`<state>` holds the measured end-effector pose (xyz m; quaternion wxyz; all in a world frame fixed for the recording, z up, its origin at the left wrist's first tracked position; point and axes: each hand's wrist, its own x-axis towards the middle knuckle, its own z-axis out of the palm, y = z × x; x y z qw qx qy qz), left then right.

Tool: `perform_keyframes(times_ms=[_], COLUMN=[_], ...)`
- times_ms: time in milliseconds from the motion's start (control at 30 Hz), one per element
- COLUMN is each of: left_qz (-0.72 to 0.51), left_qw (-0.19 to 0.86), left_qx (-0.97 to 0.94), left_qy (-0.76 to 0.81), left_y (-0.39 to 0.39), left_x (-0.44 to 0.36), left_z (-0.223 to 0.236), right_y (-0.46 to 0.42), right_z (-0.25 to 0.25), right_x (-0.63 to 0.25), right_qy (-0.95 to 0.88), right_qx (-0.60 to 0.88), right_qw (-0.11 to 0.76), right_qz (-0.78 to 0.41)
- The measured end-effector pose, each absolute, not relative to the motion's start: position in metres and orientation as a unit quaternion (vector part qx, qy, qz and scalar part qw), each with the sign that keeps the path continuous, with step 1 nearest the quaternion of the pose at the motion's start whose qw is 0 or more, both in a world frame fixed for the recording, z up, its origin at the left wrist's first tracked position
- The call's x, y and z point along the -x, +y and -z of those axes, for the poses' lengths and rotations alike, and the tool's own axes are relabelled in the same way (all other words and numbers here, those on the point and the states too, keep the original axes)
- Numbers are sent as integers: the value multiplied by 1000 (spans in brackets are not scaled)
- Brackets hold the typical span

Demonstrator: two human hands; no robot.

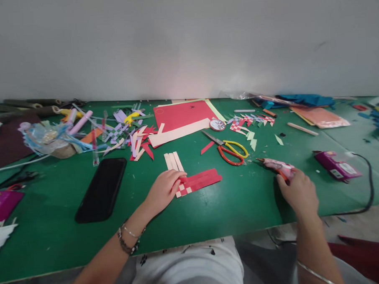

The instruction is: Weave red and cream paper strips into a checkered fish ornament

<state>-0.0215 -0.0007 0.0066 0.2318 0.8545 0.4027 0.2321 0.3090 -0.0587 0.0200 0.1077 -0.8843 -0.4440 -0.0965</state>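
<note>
1. Left edge of the frame: purple box (5,206) cut off, likewise a white piece (2,238) below; hard to make out what kind.
2. Upper left: heap (51,137) of blue strings and clear wrap, too tangled to sort piece from piece.
3. Left of centre: paper scraps (139,144), overlapping, with lower layers hidden.
4. Just below centre: left hand (161,185), grip closed on the left end of the weave, with a bit of red paper showing at the fingertips. Cannot tell how hard pinched, nor how the covered strips cross.
5. Right beside, flat on the worktop (211,216): weave (202,182) of red and pale strips. Probably very light, bendy, smooth-faced, easy to crease or tear, and apt to slide apart at the long free ends. Best held down flat at the checkered corner, several strips at once, rather than tugged by one.
6. Right of centre: glue gun (275,165), nozzle to the left. Likely stiff and fairly light, perhaps hot at the tip; best taken by the handle, well clear of the nozzle. Cannot tell whether resting or slightly raised.
7. Just behind: right hand (300,191), grip wrapped around the gun's rear, hiding most of the handle.
8. Far right: second box (338,165) and dark cord (371,180), the latter lost past the worktop's edge.
</note>
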Motion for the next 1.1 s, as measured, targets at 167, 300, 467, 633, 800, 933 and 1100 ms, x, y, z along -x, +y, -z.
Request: perform_keyframes(times_ms=[167,300,467,633,800,933,1100], left_qz=[-192,-199,-253,-271,-265,-261,-262], left_qw=[194,212,256,274,281,284,284], left_qx=[-857,-844,-826,-797,-786,-784,-778], left_qy=[436,451,435,465,483,486,495], left_y=[-5,-4,-2,-2,-1,-1,-1], left_x=[22,21,22,23,22,21,20], left_z=[-7,-4,0,1,1,0,-1], right_y=[-61,-62,-62,-61,-55,-50,-44], right_z=[-11,-14,-27,-30,-16,-5,0], right_x=[-309,-307,-307,-279,-232,-211,-199], right_qy=[-466,-399,-365,-408,-606,-663,-698], right_qx=[858,893,918,875,756,712,678], right_qw=[178,184,154,262,246,230,229], right_qz=[124,94,25,-4,2,4,25])
